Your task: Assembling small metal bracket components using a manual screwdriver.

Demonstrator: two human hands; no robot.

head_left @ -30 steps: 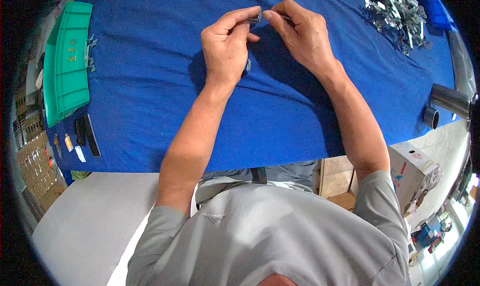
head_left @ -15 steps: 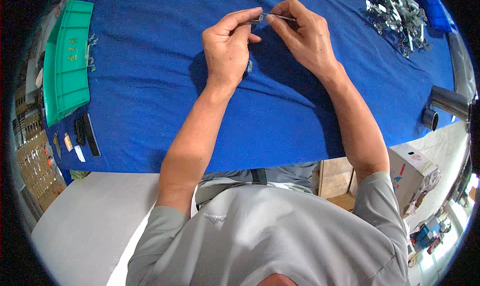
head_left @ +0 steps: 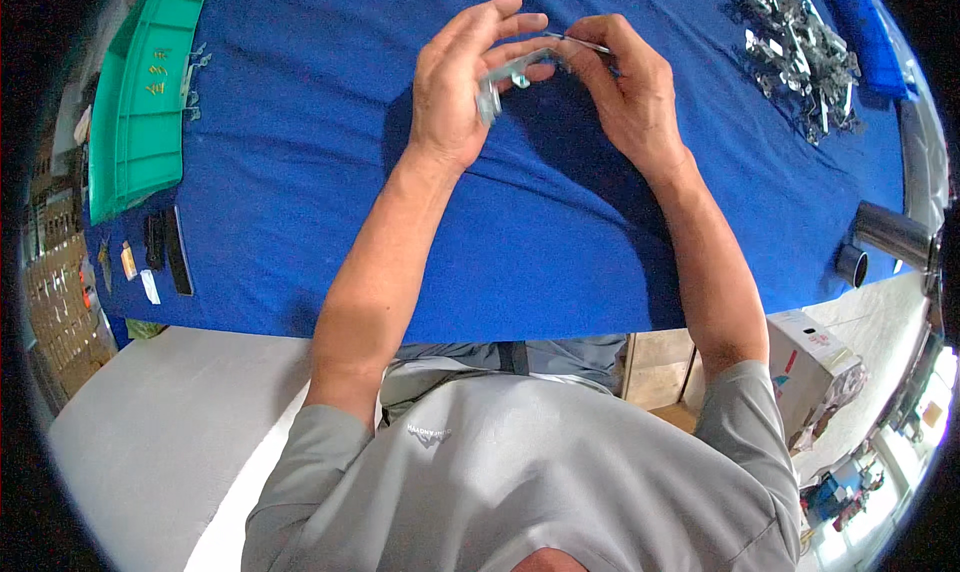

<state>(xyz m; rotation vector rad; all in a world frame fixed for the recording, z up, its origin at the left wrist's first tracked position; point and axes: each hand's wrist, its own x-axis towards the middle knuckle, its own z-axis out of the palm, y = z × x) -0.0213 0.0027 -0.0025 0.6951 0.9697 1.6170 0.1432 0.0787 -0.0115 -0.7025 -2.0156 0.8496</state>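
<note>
A small silvery metal bracket (head_left: 517, 70), smeared by motion, slants between my hands above the blue cloth. My left hand (head_left: 455, 87) is open, its fingers stretched and spread behind the bracket, whose lower end lies by the palm. With thumb and fingers closed, my right hand (head_left: 635, 87) grips the bracket's upper right end. A thin metal rod (head_left: 597, 48) also sticks out between the right fingers; its exact kind is too small to tell.
Several similar metal parts lie heaped (head_left: 805, 57) at the far right, beside a blue bin (head_left: 868, 32). A green tray (head_left: 140, 112) stands left with metal pieces at its edge. Dark small items (head_left: 168, 252) lie nearer. A dark metal tube (head_left: 895, 232) sits at the right edge.
The bracket has turned and more of it shows between my hands. My left fingers have gone from a pinch to spread. My right hand keeps hold, slightly lower and further right.
</note>
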